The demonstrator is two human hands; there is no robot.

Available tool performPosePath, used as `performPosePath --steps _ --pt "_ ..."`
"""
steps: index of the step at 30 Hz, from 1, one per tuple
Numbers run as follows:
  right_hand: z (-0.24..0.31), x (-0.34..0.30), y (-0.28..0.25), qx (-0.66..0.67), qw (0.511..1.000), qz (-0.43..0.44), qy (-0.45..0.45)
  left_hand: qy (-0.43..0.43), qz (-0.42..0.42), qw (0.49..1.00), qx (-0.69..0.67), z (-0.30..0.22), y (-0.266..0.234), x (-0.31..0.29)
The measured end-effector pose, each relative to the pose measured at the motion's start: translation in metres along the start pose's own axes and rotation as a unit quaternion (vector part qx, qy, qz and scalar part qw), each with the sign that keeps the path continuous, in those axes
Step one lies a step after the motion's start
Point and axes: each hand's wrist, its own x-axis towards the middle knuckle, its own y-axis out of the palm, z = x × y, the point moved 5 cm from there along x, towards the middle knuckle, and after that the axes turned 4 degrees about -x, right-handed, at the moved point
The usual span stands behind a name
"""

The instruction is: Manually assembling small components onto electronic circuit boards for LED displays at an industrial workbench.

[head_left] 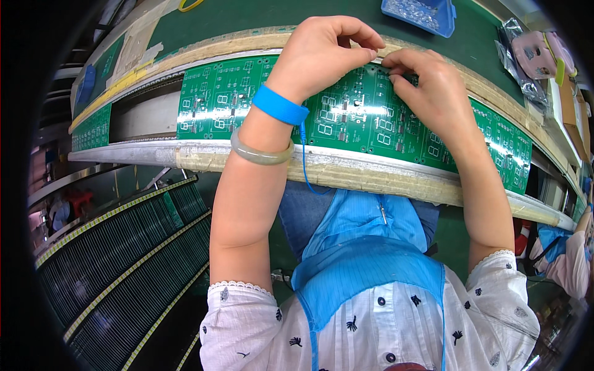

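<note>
Blue parts bin (421, 13), stacked racks (124, 260)

We have a single view, taken from a wide fisheye camera worn on our head and looking steeply down past our chest. It sits close: our forearms rise from the lower edge and our left hand (325, 52) and right hand (427, 86) meet near the top centre, over the far edge of the green circuit board (359, 120). The conveyor rail (154, 153) bends as an arc across the frame, and dark corners ring the picture.
</note>
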Motion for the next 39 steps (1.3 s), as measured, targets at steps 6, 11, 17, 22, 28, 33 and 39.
performPosePath --steps 6,11,17,22,28,33,39 --pt "0.002 0.000 0.001 -0.022 1.000 -0.016 -0.003 0.001 0.014 1.000 0.012 -0.002 0.001 -0.003" --pt "0.002 -0.001 0.003 -0.040 0.999 -0.010 0.012 -0.029 0.062 0.997 0.022 -0.003 0.002 -0.004" --pt "0.003 -0.001 0.005 -0.074 0.997 -0.009 -0.026 -0.048 0.057 0.997 -0.002 0.000 0.005 -0.003" --pt "-0.006 0.001 -0.004 -0.003 1.000 -0.004 -0.008 -0.048 0.050 0.997 -0.034 0.001 0.008 -0.004" --pt "-0.028 0.001 -0.010 0.086 0.995 0.014 0.052 -0.049 0.074 0.995 0.034 0.001 0.018 -0.006" --pt "-0.028 0.001 -0.011 0.082 0.995 0.015 0.056 -0.035 0.077 0.995 0.061 0.005 0.021 -0.006" --pt "-0.027 0.001 -0.011 0.077 0.996 0.013 0.045 -0.030 0.067 0.994 0.081 -0.001 0.023 -0.007"
